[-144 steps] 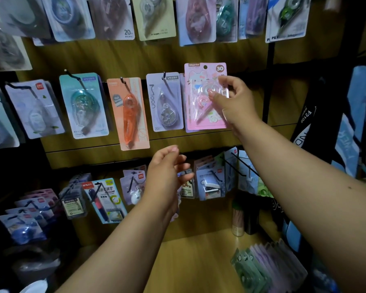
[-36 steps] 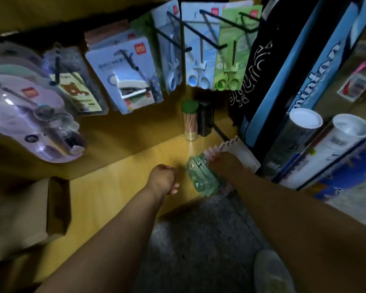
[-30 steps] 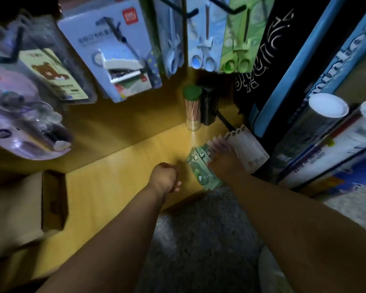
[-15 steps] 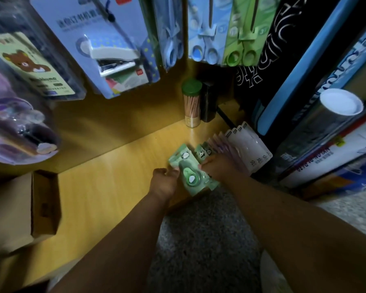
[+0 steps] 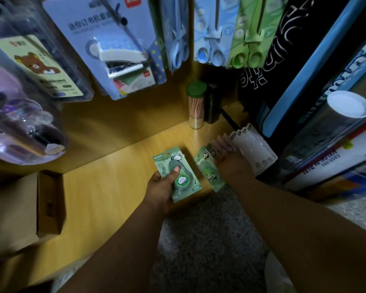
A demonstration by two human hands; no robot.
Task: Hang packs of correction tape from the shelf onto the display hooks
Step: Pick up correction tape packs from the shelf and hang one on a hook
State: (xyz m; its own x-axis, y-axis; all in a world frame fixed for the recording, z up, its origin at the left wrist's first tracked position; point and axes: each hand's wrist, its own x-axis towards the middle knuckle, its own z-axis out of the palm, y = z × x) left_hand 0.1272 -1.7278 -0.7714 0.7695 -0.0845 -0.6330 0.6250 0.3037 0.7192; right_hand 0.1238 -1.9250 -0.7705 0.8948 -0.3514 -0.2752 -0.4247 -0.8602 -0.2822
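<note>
Your left hand (image 5: 161,188) is grasping a green correction tape pack (image 5: 178,173), its thumb lying across the clear blister and the other fingers curling behind the card. You are holding this pack face up, just above the near edge of the wooden shelf (image 5: 106,193). The card is showing a small panda figure at its top and another on the tape body.

Your right hand (image 5: 234,164) is reaching into the row of packs (image 5: 237,144) that is standing on the shelf's right end. A second green pack (image 5: 209,170) is leaning at the front of that row, touching the hand's left side; whether the fingers are gripping it cannot be told, since the back of the hand is hiding them. Behind it, pink packs and then white packs marked "20" are standing in the same row, tilting back toward the dark display at the right.

Farther back on the shelf, a clear tube with a green cap (image 5: 195,104) is standing upright, just beside a black container (image 5: 212,103).

Above the shelf, carded goods are hanging from hooks: a stapler pack (image 5: 118,49), blue scissors (image 5: 209,32), green scissors (image 5: 249,32), and a pack with a bear picture (image 5: 40,64) to the left. A cardboard box (image 5: 23,210) is sitting on the left end of the shelf. At the far right, a roll with a white end cap (image 5: 347,104) is lying among boxed goods. Grey speckled floor (image 5: 205,240) is showing below your forearms.
</note>
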